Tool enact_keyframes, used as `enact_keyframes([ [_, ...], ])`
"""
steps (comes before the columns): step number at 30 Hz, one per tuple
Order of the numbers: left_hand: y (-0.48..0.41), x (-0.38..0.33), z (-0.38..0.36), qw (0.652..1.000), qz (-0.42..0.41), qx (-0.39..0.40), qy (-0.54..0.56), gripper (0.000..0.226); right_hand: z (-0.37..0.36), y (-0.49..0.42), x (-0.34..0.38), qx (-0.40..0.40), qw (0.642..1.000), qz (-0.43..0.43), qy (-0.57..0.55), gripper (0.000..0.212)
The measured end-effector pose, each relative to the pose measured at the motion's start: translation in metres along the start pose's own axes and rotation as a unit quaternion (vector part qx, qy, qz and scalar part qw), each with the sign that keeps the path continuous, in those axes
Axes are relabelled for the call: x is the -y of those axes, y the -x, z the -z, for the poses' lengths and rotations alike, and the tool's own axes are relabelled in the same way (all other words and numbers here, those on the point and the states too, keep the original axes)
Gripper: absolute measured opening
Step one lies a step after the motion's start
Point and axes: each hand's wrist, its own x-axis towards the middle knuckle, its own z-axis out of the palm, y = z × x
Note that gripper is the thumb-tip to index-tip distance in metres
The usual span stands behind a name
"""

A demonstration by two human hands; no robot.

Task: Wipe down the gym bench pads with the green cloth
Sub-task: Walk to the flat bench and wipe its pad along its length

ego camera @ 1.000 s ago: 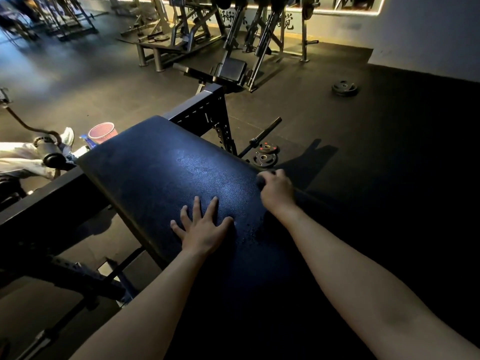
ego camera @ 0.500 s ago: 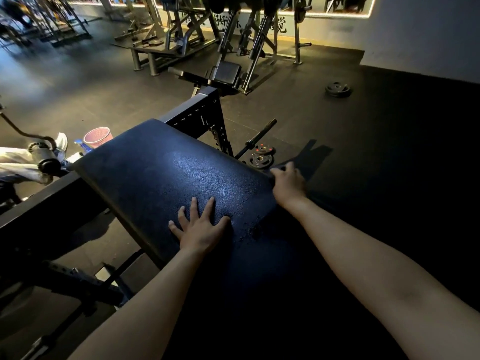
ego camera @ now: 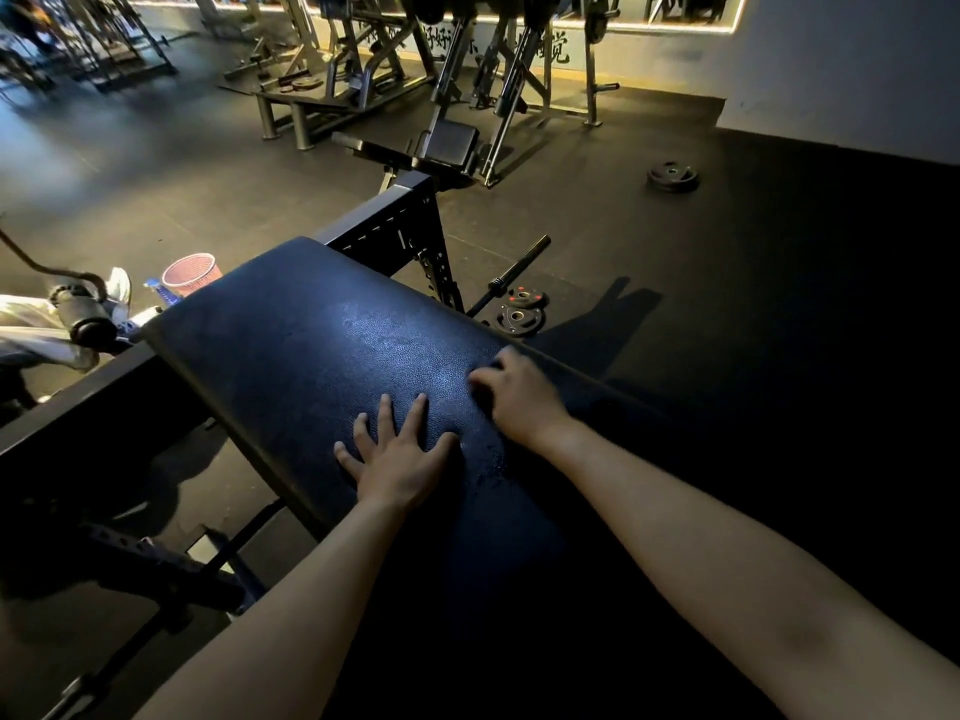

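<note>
Fingers (ego camera: pixel 385 415) of the left hand (ego camera: pixel 397 462) are spread straight and pressed flat on the near part of the black bench pad (ego camera: pixel 311 345), judged as a brace for leaning over it. Fingers of the right hand (ego camera: pixel 522 400) are curled and blurred at the pad's right edge; whether anything is gripped cannot be told. The green cloth is not made out anywhere, likely bunched under that hand, given the wiping pose. Weight plates (ego camera: pixel 519 314) are seen on the floor just beyond the right edge.
</note>
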Motion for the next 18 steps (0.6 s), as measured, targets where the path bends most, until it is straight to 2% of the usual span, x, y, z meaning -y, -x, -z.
enact_keyframes([
  [4,0.0,0.0,-0.001,1.0,0.001,-0.004,0.001,0.073,0.021,-0.017,-0.071,-0.058,0.976,-0.208,0.024,0.033],
  [7,-0.001,-0.001,-0.003,1.0,0.002,-0.007,0.003,0.073,0.022,-0.015,-0.07,-0.035,0.961,-0.275,0.006,0.034],
  [11,0.0,-0.002,-0.003,1.0,0.001,-0.01,0.003,0.072,0.014,-0.009,-0.037,-0.044,0.975,-0.218,-0.018,0.039],
  [15,0.0,0.0,-0.002,1.0,-0.001,-0.006,0.002,0.072,-0.006,-0.001,0.011,0.004,0.996,-0.076,-0.048,0.037],
  [18,-0.001,0.0,-0.002,1.0,-0.006,-0.001,-0.004,0.071,-0.013,0.005,0.034,0.036,0.996,-0.002,-0.083,0.031],
])
